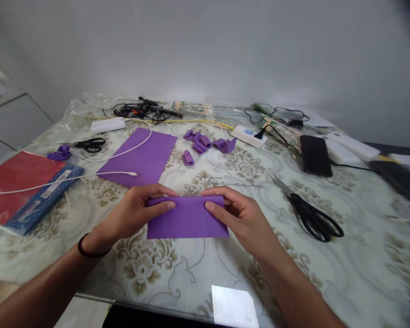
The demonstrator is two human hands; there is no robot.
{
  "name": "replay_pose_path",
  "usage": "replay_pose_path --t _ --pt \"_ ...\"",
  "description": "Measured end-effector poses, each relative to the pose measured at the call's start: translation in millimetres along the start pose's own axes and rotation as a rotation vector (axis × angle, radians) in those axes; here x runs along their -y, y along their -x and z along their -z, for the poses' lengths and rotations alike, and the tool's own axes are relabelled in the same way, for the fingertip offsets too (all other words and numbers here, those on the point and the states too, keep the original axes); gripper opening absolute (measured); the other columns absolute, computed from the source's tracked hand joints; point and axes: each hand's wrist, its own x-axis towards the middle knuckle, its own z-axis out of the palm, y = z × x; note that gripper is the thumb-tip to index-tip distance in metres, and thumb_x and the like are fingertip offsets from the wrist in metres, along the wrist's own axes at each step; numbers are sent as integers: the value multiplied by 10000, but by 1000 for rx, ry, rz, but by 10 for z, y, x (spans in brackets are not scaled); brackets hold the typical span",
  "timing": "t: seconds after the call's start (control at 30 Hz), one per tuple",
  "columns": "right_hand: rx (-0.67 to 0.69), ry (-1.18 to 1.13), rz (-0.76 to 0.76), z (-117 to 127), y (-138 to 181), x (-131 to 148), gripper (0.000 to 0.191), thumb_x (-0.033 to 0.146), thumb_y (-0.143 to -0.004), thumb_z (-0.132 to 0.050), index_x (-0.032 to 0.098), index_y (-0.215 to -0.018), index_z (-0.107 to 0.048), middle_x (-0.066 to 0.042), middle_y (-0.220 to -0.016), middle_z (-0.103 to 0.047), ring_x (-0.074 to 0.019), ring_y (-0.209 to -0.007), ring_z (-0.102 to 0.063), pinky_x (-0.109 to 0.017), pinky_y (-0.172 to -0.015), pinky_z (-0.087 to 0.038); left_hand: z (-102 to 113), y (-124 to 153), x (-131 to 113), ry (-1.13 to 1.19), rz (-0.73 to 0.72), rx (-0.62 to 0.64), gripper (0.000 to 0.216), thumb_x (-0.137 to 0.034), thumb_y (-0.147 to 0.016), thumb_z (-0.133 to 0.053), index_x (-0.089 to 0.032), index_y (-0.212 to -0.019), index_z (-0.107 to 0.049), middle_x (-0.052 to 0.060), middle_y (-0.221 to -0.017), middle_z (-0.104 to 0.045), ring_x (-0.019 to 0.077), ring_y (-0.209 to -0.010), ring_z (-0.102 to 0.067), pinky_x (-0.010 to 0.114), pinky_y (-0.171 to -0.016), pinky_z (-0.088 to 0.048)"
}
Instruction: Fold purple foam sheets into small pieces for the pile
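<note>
A sheet of purple paper (pixel 187 223), folded over along its far edge, lies low over the table between my two hands. My left hand (pixel 140 207) pinches its upper left part, thumb on top and fingers behind the fold. On the upper right, my right hand (pixel 237 212) grips the same sheet, its thumb pressed on the near face. Beyond them is a stack of larger purple paper (pixel 140 152). Several small folded purple paper pieces (pixel 202 144) sit past the hands, near the middle. A clear ruler (pixel 235 184) rests just behind my right hand.
Black-handled scissors (pixel 314 216) lie at the right, and a second pair (pixel 90 145) at the back left. A white cable (pixel 99 175) crosses a red and blue paper pack (pixel 34 182). A power strip (pixel 249 135), a black phone (pixel 315 156) and tangled black cords (pixel 146 110) stand farther back.
</note>
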Motion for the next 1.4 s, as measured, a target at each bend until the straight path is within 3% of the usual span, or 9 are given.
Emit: replay_pose_path --t 0.23,0.6,0.77,0.9,1.03,1.13,1.23,1.4 --pt "-4 2 -32 7 0 -15 230 379 -903 -757 249 -1092 -753 -2 -767 -657 -138 -609 -535 -240 -531 -393 -34 -8 -22 -68 -119 -51 357 -344 -818 -864 -265 -1161 -799 34 -1169 -805 251 -1098 -730 348 -975 -572" --pt "9 -25 -33 4 8 -16 238 389 -900 -770 248 -1090 -746 -2 -763 -657 -136 -617 -535 -228 -538 -404 -28 0 -46 -22 -46 -57 212 -358 -886 -797 -241 -1059 -831 28 -1064 -836 219 -964 -770 279 -830 -605" --pt "16 -28 -35 1 0 -10 239 385 -899 -767 243 -1087 -734 0 -776 -667 -129 -610 -545 -227 -536 -411 -43 22 -58 -128 -140 -75 332 -347 -851 -848 -238 -1161 -801 36 -1181 -816 247 -1107 -747 332 -1007 -567" --pt "33 90 -2 -1 -1 -28 209 372 -925 -730 247 -1092 -733 -2 -811 -691 -134 -629 -571 -233 -547 -423 -22 39 -67 -271 -167 5 280 -311 -898 -803 -243 -1169 -792 22 -1121 -830 225 -1013 -768 314 -945 -572" --pt "106 269 45 -18 2 -23 152 315 -944 -688 253 -1070 -748 11 -781 -692 -139 -638 -594 -238 -559 -433 -6 39 -74 -379 -146 206 394 -367 -870 -832 -228 -1233 -769 49 -1105 -835 243 -952 -778 318 -859 -575" --pt "189 306 42 -50 10 2 148 286 -944 -671 259 -1062 -757 15 -790 -716 -140 -643 -619 -235 -568 -451 -49 40 -61 -299 -123 246 402 -422 -890 -811 -217 -1233 -761 51 -1067 -833 230 -931 -770 302 -829 -568" --pt "232 344 53 -88 21 20 166 255 -936 -667 262 -1069 -766 3 -867 -758 -145 -681 -641 -242 -609 -481 -112 43 -31 -198 -63 240 285 -397 -900 -794 -191 -1097 -788 37 -949 -826 211 -859 -753 280 -769 -549" --pt "186 355 49 -120 57 15 205 293 -950 -677 269 -1141 -747 4 -826 -741 -154 -680 -626 -256 -627 -489 -146 42 -26 -13 87 302 194 -339 -918 -731 -166 -1001 -762 26 -858 -785 182 -787 -706 256 -695 -498"
